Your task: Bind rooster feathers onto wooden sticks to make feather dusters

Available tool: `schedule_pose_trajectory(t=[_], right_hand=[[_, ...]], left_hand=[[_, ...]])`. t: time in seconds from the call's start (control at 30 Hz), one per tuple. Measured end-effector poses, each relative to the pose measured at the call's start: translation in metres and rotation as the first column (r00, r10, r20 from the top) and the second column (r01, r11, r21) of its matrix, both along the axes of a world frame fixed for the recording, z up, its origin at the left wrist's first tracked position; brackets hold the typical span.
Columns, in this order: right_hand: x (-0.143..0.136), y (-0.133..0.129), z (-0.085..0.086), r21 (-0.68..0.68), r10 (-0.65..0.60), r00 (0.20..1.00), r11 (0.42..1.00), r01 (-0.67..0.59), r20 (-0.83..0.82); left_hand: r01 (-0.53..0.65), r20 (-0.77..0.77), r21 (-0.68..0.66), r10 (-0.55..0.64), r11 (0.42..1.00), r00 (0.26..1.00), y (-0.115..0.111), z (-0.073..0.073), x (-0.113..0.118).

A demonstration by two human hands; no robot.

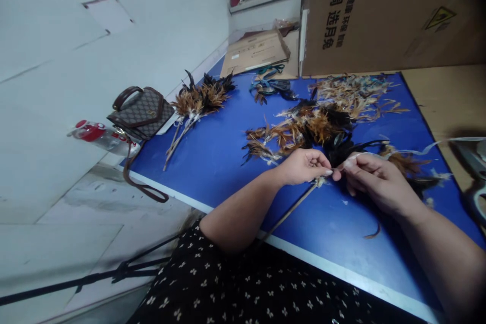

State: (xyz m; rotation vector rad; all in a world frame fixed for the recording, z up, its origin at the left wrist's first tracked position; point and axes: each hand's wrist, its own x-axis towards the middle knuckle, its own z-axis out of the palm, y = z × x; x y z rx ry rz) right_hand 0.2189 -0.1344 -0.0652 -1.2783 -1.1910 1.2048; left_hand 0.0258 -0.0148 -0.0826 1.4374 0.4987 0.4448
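Observation:
My left hand [304,166] is closed in a pinch over the blue table, its thumb and forefinger meeting on a small brown bit too fine to name. Facing it, almost touching, my right hand [379,182] pinches a thin white strip [421,151] that trails off to the right. Just under the fingertips, a thin stick [290,210] with a pale bound tip slants down past the table's front edge. Black feathers [339,151] lie directly behind the hands, and brown feathers [322,124] are heaped beyond them. One loose curved feather [372,233] rests nearer me.
Finished-looking feather bunches on sticks [201,98] lie at the left, near a handbag [142,111] and a bottle [106,136] at the edge. Pale feathers [349,93] spread at the back before a large carton [379,15]. Scissors [474,202] sit at the right edge.

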Motion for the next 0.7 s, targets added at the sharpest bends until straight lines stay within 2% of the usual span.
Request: schedule_pose_trajectory(t=[0.13, 0.2, 0.33, 0.43, 0.57, 0.7], right_hand=[[0.004, -0.001, 0.012, 0.207, -0.091, 0.943, 0.978, 0.025, 0.319], [0.005, -0.002, 0.015, 0.197, -0.106, 0.923, 0.980, 0.033, 0.369], [0.002, -0.005, 0.013, 0.009, -0.100, 0.937, 0.995, 0.103, 0.336], [-0.008, -0.006, 0.013, 0.044, -0.128, 0.935, 0.992, 0.121, 0.330], [-0.020, -0.005, 0.017, 0.114, -0.130, 0.945, 0.989, 0.099, 0.300], [-0.020, -0.005, 0.014, 0.084, -0.093, 0.959, 0.994, 0.072, 0.269]], left_hand=[[0.004, -0.033, -0.019, -0.005, 1.000, 0.999, 0.002, 0.000, -0.001], [0.001, -0.036, -0.015, -0.001, 1.000, 0.999, 0.002, 0.001, -0.002], [0.060, -0.052, 0.047, -0.057, 0.997, 0.997, 0.002, 0.000, -0.005], [0.101, -0.070, 0.071, -0.096, 0.992, 0.993, 0.001, -0.003, -0.005], [0.088, -0.066, 0.043, -0.085, 0.995, 0.994, -0.002, -0.007, -0.002], [0.053, -0.011, -0.018, -0.053, 0.998, 0.999, -0.002, -0.008, -0.001]])
